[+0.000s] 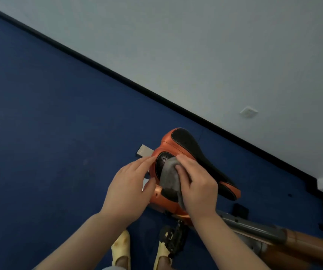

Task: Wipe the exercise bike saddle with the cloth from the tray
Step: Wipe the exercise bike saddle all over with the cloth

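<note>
Orange and black padded bike saddle (188, 152) sitting in the middle of the view, above the dark blue carpet floor (49, 114). Long side running from upper left to lower right, wide back end up near the black strip at the bottom of the pale wall (215, 45), thin nose pointing down to the right. Black parts full of tiny holes. No brand, label or writing to read anywhere on it.

Small grey soft cloth (169, 177) pressed flat on the near black pad of the saddle. Right hand (195, 184) lying on top of the cloth, fingers bent and pinning it down. Left hand (131, 190) just beside it, open, fingers stretched out with the tips touching the orange edge of the saddle, holding nothing.

White wall socket (249, 112) on the wall, well apart from the saddle. Grey and brown bike frame tube (273, 232) running off to the lower right. Black bike pedal (173, 239) under the saddle. Two yellow slippers (121, 248) on the carpet at the bottom.
</note>
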Available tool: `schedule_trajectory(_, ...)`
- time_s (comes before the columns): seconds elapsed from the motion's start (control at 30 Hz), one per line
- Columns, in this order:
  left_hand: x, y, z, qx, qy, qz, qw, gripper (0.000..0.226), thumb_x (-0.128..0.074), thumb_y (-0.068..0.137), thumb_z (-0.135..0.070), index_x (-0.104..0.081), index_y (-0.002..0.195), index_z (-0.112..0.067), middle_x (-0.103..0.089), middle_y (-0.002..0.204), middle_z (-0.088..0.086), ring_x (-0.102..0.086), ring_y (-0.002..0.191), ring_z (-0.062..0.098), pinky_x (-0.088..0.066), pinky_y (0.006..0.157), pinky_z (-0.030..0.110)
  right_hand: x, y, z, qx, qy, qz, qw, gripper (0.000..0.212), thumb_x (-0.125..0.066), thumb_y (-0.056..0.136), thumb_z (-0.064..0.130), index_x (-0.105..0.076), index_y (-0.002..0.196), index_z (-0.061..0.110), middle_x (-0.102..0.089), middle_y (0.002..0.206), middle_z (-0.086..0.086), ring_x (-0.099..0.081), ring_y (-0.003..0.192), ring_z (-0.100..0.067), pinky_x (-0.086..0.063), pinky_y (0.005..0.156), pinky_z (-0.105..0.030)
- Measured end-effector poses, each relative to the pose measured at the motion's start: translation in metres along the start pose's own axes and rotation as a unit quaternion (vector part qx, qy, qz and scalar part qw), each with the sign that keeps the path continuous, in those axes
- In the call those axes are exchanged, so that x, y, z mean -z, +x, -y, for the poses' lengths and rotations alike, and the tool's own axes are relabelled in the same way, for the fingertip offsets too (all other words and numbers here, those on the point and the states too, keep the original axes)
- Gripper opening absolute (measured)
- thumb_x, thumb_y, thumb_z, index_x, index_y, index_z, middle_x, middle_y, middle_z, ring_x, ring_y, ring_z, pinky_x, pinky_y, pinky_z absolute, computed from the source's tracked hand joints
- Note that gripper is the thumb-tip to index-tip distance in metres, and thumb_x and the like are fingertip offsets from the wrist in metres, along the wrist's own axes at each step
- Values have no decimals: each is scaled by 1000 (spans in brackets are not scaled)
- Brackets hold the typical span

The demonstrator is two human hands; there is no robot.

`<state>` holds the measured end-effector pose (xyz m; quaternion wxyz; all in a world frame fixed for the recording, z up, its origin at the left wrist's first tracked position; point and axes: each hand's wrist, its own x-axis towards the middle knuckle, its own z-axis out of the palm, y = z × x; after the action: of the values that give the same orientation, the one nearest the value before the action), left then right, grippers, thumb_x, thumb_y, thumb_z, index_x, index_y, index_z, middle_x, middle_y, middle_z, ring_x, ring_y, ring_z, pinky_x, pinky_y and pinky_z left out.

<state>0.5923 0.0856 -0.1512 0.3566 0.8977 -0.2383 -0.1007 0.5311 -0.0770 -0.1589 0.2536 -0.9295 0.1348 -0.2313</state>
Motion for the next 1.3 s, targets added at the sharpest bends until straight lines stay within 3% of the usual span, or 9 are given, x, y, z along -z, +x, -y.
schedule_trajectory(0.17, -5, -2, -6, 22, -8, -14, 1000, 47, -49, 89, -37, -37, 133, -44, -39, 124, -33, -38, 124, -1, -30, 102, 23, 3, -4, -16, 58, -1, -2, 998, 26, -60, 93, 17, -66, 117, 9, -64, 122, -4, -57, 117, -11, -46, 100, -27)
schedule_trajectory(0.33, -10, -3, -8, 44, -24, -30, 998, 43, -50, 91, -34, -39, 131, -45, -37, 119, -37, -33, 112, -16, -30, 95, 16, 0, -27, -21, 77, -16, 49, 996, 44, -48, 98, 35, -51, 134, 11, -48, 142, -6, -40, 136, -15, -32, 112, -26)
schedule_trajectory(0.5, -15, -4, -10, 75, -88, -53, 992, 38, -41, 94, -29, -43, 128, -46, -41, 106, -48, -38, 103, -27, -32, 77, -2, -8, 5, -6, 115, -10, 71, 991, 37, -54, 95, 25, -58, 129, 12, -55, 137, -6, -48, 129, -15, -39, 107, -25)
schedule_trajectory(0.7, -16, -7, -13, 66, -85, -61, 992, 37, -41, 95, -31, -40, 127, -49, -40, 105, -52, -34, 105, -29, -32, 77, -2, 10, -13, -31, 152, 0, 85, 985, 35, -58, 92, 19, -61, 125, 10, -56, 134, -7, -49, 129, -17, -43, 106, -34)
schedule_trajectory(0.83, -18, -9, -16, 73, -97, -70, 990, 37, -43, 94, -30, -43, 128, -44, -44, 105, -43, -38, 102, -28, -33, 76, -2, -11, 6, 3, 110, 12, 76, 991, 32, -60, 91, 16, -63, 122, 8, -60, 130, -8, -52, 126, -19, -40, 108, -31)
schedule_trajectory(0.97, -16, -10, -21, 69, -100, -77, 990, 36, -45, 93, -29, -44, 125, -45, -43, 96, -48, -40, 96, -29, -32, 75, -4, -3, 7, 3, 133, 3, 102, 986, 35, -66, 87, 12, -64, 121, 10, -61, 129, -6, -53, 124, -17, -39, 107, -28)
schedule_trajectory(1.1, -14, -10, -21, 49, -85, -66, 993, 36, -44, 94, -33, -44, 128, -43, -50, 114, -37, -40, 101, -25, -35, 76, 0, 19, -16, -26, 125, 1, 95, 988, 38, -69, 84, 13, -64, 122, 13, -60, 131, -4, -52, 125, -14, -44, 105, -32)
schedule_trajectory(1.2, -18, -10, -22, 50, -80, -58, 994, 41, -44, 94, -33, -41, 135, -36, -45, 132, -27, -39, 115, -15, -32, 90, 7, 3, -2, -10, 71, 32, 65, 995, 34, -68, 86, 13, -66, 120, 11, -62, 129, -5, -54, 123, -15, -42, 105, -30)
schedule_trajectory(1.3, -22, -9, -29, 45, -95, -72, 992, 45, -45, 93, -32, -36, 137, -37, -39, 131, -31, -33, 117, -21, -27, 89, -1, -14, 15, 13, 61, 36, 59, 996, 31, -61, 91, 16, -65, 121, 10, -62, 128, -6, -55, 123, -17, -40, 107, -29)
